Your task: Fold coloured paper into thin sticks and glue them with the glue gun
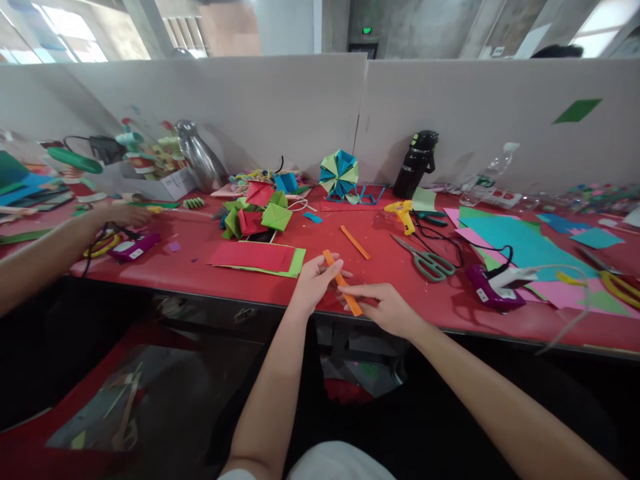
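Between my two hands, over the table's front edge, is a narrow folded orange paper strip (351,303). My left hand (316,277) pinches its upper part, thumb on top. My right hand (383,305) grips its lower part between thumb and fingers. A second orange paper strip (355,242) lies on the red table (320,235) just beyond my hands. Left of them rests a stack of red and green paper (253,256). Green-handled scissors (430,262) lie partly open to the right, near a yellow glue gun (401,215).
Folded red and green paper pieces (257,213) are heaped behind the stack. A blue-and-green paper wheel (339,175) and a black bottle (416,163) stand by the partition. Purple power sockets (493,290) with cords lie right. A co-worker's arm (55,250) reaches in from the left.
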Demonstrator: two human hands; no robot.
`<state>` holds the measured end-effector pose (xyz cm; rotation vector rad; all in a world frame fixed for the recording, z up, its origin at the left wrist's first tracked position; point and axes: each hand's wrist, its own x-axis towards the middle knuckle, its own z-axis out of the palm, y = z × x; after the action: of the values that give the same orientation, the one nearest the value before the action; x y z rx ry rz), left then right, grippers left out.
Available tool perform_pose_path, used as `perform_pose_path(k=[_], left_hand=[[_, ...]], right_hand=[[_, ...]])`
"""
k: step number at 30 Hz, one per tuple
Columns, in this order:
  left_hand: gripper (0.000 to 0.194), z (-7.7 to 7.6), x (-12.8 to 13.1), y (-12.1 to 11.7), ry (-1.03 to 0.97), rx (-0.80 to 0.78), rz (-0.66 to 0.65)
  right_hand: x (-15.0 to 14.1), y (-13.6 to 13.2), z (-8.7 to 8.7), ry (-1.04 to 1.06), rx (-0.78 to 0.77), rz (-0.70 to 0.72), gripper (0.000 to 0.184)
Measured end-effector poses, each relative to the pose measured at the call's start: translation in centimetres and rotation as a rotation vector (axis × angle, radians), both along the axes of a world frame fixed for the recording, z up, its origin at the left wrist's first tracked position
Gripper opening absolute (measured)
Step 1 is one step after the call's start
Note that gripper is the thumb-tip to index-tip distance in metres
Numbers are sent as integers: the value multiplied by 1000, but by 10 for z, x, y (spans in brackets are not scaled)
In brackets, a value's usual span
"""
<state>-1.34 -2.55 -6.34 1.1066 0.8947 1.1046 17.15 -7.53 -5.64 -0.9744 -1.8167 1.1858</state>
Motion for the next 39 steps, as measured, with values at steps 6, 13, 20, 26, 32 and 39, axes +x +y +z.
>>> perform_pose_path(k=[6, 13, 20, 26, 32, 39], left_hand=[[49, 0, 3, 0, -8, 46, -40], [30, -5, 5, 3, 160, 215, 68], [41, -3, -4, -1, -36, 139, -91], [29, -3, 13, -9, -268, 138, -118], [33, -4, 16, -12, -167, 200, -245], [36, 0, 20, -15, -56, 290, -278]], right_hand=[[1, 9, -1, -12, 69, 18, 21], [5, 11, -1, 86, -159, -10, 30], [10, 21, -10, 415, -282, -244, 36], [11, 24, -6, 565, -369, -355, 38], [13, 24, -5, 214, -330, -413, 53], [17, 29, -1, 21, -192, -445, 59]])
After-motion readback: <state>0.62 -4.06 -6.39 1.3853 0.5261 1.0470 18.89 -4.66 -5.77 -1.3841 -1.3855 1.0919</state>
